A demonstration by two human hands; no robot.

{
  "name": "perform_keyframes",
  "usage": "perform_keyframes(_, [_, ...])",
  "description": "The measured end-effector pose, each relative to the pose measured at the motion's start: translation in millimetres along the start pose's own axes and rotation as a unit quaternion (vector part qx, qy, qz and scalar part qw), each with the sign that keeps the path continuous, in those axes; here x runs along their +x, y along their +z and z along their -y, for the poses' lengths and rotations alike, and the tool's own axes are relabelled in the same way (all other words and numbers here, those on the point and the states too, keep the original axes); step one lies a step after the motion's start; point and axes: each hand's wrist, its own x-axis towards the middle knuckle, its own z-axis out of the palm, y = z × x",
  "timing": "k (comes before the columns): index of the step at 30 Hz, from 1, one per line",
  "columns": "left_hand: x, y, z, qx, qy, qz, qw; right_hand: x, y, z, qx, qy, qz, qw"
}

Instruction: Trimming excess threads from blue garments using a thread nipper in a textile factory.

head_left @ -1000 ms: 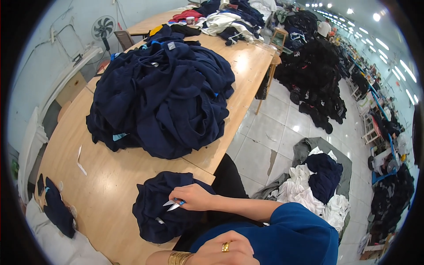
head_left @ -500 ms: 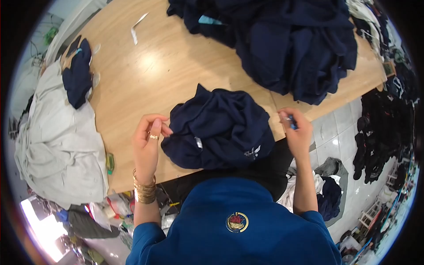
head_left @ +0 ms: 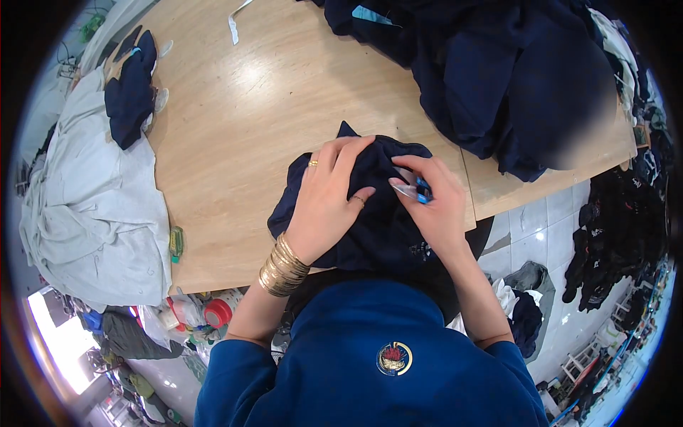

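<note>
Left hand (head_left: 329,186): was laid over the navy garment, back upward, thumb and forefinger well apart, nothing seen clasped; gold rings on its fingers, stacked bangles (head_left: 283,268) at the wrist. Right hand (head_left: 437,203): was closed round the snips (head_left: 422,191), blue-handled, bright blades lying between thumb and forefinger and pointing toward the cloth. Garment (head_left: 380,231): one, navy, bunched, at the near edge of the tabletop (head_left: 206,135), before the wearer's blue shirt; a small pale print showed at its lower right. Handling, as judged: soft and limp, light to moderate in weight, not slippery, unlikely to break, though the blades could have nicked it. Best hold: a flat left palm to steady the bunch, or a pinch on a raised fold, fingertips kept apart from the blades; lifted by one corner, it would probably have sagged and unfolded. Beyond, far right on the same surface: a large navy pile (head_left: 491,85), with a light-blue patch. Far side, toward the left: a white strip (head_left: 233,27). Left edge: a pale grey cloth (head_left: 85,213), a small navy piece (head_left: 131,92) and a little green item (head_left: 176,243), kind unclear. Floor, right: a black heap (head_left: 612,235).
</note>
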Motion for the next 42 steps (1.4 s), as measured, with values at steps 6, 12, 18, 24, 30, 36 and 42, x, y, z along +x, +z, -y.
perform_keyframes(6, [-6.6,3.3,22.1,-0.172,-0.067,0.007,0.983,0.7,0.7,-29.0,-0.022,0.044,-0.049,0.998])
perform_keyframes(12, [3.5,10.9,26.3,-0.102,0.015,-0.033,0.994,2.8,5.0,-15.0,-0.066,0.027,-0.027,0.997])
perform_keyframes(18, [10.4,4.2,38.6,-0.418,-0.213,0.011,0.883,-3.6,4.7,-16.7,-0.078,0.008,-0.031,0.996])
perform_keyframes(24, [8.7,-12.4,33.2,-0.514,-0.252,0.007,0.82,-0.4,-11.5,-5.7,-0.095,0.011,-0.003,0.995])
perform_keyframes(30, [6.6,-22.3,27.6,-0.511,-0.236,0.044,0.826,21.8,-27.9,26.8,-0.165,-0.106,0.07,0.978])
perform_keyframes(36, [9.7,-24.4,25.8,-0.501,-0.193,0.077,0.84,47.5,-28.9,30.6,-0.28,-0.253,0.13,0.917])
perform_keyframes(42, [8.9,-24.1,29.1,-0.496,-0.184,0.083,0.845,62.0,-28.0,29.7,-0.337,-0.312,0.18,0.87])
